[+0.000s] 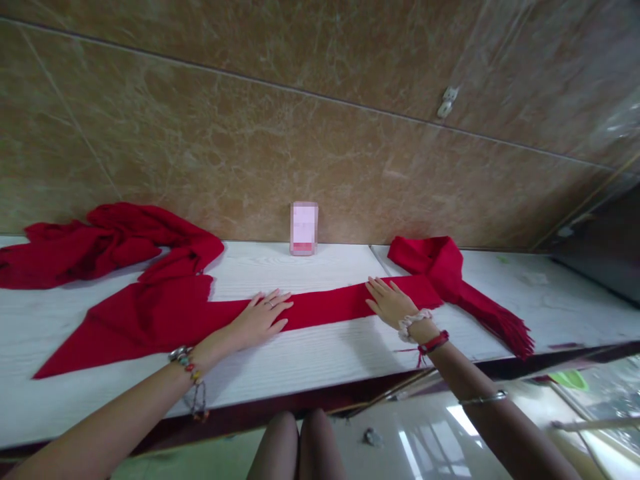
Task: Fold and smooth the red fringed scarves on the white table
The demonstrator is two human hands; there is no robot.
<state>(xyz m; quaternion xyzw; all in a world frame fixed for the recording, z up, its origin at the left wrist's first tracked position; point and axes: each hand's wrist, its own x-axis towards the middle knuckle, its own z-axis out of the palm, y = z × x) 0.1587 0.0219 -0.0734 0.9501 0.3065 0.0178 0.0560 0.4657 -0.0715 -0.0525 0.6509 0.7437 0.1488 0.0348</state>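
Observation:
A long red scarf (327, 310) lies across the white tabletop, its middle folded into a narrow, fairly flat strip. My left hand (260, 317) rests flat on the left part of this strip, fingers spread and pointing right. Farther right, my right hand (391, 301) lies palm down on the strip with its fingers extended. Beyond the right hand the cloth loops over itself and ends in a fringe (517, 333) near the table's front edge. On the left the fabric widens into a pointed flap (125, 333), and a crumpled heap of red cloth (115, 240) sits behind it.
A phone (304, 229) stands upright against the brown marbled wall (300, 153) at the table's back. Two small white fittings (447, 102) are on the wall. The white table (330, 363) is narrow, with its front edge close to my knees. A dark box-like object (605, 247) is at the far right.

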